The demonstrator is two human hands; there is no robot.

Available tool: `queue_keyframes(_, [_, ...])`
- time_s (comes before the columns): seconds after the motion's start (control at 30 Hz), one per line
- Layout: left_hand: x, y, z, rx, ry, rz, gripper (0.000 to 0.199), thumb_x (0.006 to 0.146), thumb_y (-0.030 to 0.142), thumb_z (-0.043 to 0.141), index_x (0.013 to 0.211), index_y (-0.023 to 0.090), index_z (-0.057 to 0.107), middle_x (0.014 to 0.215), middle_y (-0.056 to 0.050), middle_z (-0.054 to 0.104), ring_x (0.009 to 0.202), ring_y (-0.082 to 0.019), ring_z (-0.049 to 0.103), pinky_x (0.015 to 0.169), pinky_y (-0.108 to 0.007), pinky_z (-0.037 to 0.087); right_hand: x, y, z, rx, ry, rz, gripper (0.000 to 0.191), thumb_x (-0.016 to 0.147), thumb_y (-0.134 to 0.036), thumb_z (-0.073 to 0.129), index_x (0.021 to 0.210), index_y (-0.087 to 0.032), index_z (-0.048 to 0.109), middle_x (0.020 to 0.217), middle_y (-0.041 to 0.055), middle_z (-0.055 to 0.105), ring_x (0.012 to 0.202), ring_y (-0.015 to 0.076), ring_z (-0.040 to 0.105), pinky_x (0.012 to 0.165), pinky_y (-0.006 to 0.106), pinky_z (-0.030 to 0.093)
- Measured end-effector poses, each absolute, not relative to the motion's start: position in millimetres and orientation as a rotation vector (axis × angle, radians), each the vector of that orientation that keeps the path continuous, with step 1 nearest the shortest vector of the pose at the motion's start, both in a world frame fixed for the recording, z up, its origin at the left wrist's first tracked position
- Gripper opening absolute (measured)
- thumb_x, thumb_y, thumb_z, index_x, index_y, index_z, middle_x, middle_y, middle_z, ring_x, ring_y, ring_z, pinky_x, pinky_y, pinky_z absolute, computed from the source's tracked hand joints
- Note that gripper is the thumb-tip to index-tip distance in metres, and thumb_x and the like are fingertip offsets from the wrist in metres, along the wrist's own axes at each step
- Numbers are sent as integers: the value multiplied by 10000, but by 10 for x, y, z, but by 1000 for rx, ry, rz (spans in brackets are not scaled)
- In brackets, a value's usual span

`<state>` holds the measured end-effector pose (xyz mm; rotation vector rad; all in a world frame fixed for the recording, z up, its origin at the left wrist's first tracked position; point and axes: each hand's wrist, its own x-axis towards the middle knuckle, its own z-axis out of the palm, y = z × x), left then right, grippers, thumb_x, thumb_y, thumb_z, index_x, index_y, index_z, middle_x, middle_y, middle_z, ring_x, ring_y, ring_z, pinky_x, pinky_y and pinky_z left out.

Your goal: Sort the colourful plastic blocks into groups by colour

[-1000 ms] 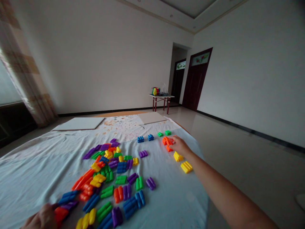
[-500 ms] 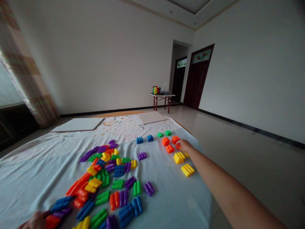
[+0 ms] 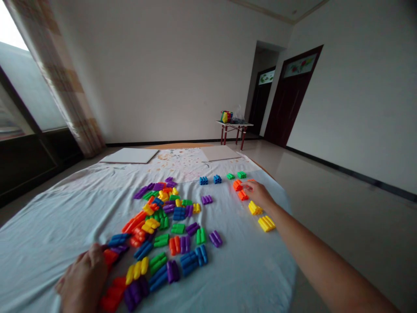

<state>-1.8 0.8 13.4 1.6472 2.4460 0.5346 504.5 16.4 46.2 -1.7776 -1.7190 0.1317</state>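
Many ribbed plastic pieces in red, blue, green, yellow and purple lie heaped on a pale cloth. My left hand (image 3: 86, 274) rests at the heap's near left edge, fingers bent beside a red piece (image 3: 110, 257); whether it grips anything is hidden. At the right, my right hand (image 3: 256, 191) reaches over the orange pieces (image 3: 243, 195), its fingertips close to them; its grip is unclear. Yellow pieces (image 3: 266, 223) lie nearer me, beside my right forearm. Beyond the hand are green pieces (image 3: 241, 174), with blue pieces (image 3: 217, 178) to their left. A purple piece (image 3: 206, 199) lies apart.
Two flat boards, one white (image 3: 130, 155) and one beige (image 3: 220, 153), lie at the far side of the cloth-covered table (image 3: 247, 269). Beyond it stands a small table (image 3: 234, 124) with a colourful bag and a plastic bag. A curtain hangs at the left.
The view has turned left, so more of my left hand shows. My right hand has shifted left over the orange pieces, towards the ones on the left.
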Motion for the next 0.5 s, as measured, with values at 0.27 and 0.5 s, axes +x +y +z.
queue_keyframes(0.27, [79,-97,254,1569,2377,611,696,857,457,55,1060,63,591,1173,-246,551,1136,-388,467,937,-505,322,3641,-321,331,-1495,-2041,628,301,715,-267,658,1002,-180,680,915,41,680,716,134,606,716,251,471])
queue_keyframes(0.5, [85,-105,269,1594,2382,617,631,850,426,91,1035,108,604,1129,-219,583,1110,-376,488,912,-510,333,3385,-338,251,-1548,-2107,555,378,653,-183,663,1029,-214,663,908,28,682,907,200,585,850,310,423])
